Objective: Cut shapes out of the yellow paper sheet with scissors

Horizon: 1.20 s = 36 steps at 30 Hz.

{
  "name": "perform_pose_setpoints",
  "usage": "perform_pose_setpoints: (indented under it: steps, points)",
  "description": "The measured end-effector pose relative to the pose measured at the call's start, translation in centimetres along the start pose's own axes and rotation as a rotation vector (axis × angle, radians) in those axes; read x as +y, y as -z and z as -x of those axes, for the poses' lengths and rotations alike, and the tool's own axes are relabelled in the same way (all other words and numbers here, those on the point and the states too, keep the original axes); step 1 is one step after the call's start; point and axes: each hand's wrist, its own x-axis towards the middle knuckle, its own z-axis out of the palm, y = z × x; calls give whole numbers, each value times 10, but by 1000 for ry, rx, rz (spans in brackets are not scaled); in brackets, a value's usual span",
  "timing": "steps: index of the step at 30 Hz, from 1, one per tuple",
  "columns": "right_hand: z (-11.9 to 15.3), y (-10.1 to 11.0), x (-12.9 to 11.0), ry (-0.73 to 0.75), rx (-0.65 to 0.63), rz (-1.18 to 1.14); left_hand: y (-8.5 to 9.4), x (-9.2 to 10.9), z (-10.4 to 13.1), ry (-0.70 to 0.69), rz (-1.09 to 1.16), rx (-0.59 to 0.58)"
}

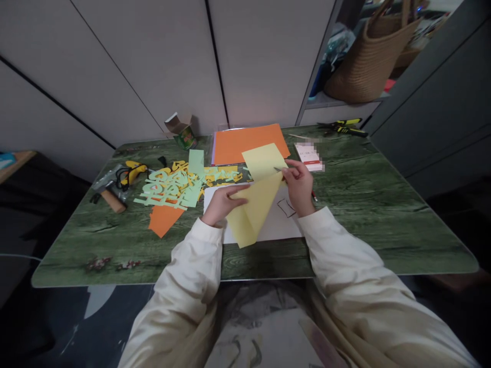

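Observation:
A sheet of pale yellow paper [255, 204] is bent diagonally between my hands, above a white sheet [272, 230] with a dark outline drawn on it. My left hand [224, 203] is closed on the paper's left edge, thumb on top. My right hand [299, 181] pinches its upper right corner. A thin dark pointed tip [277, 169] shows by those right fingers; its kind is unclear. Behind lies more yellow paper [263, 156]; I cannot tell whether it is a separate piece. A pile of green and yellow paper cut-outs [169, 186] sits left of my left hand.
Orange sheets [245, 143] lie at the back, beside an opened small box [184, 135]. A white device with a display [309, 156] and yellow-black pliers [343, 127] are at the right. At the left are a wooden-handled tool [113, 201] and an orange paper piece [164, 221].

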Motion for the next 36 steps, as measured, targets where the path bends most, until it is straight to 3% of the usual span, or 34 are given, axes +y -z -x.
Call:
perform_pose_setpoints:
  steps: [9, 21, 29, 36]
  points:
    - [1, 0, -3, -17, 8, -35, 0, 1, -1, -91, -23, 9]
    - [0, 1, 1, -20, 10, -99, -1, 5, 0, -27, -28, 14]
    - [1, 1, 6, -232, -62, -396, 0, 3, -1, -8, 11, -15]
    - [0, 3, 4, -212, -66, -269, -2, 3, 0, -27, 33, -22]
